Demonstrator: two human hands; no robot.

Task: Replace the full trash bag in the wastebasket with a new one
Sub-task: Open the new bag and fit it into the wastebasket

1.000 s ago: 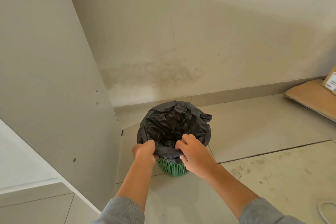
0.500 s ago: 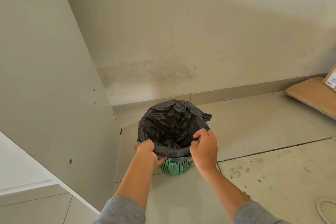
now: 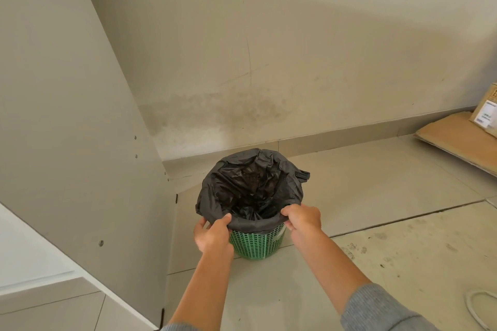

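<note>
Green wastebasket [image 3: 255, 243], on floor near wall, lined with black trash bag [image 3: 228, 191]. Left hand [image 3: 212, 234] and right hand [image 3: 304, 219] each grip the bag's near rim, hands apart.

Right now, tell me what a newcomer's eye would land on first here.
The green wastebasket on the floor near the wall, lined with a black trash bag folded over its rim. The left hand and right hand each grip the bag's near edge. Flattened cardboard lies far right.

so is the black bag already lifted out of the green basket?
No, the black bag sits inside the green basket, folded over its rim, with the left hand and right hand gripping that fold.
</note>
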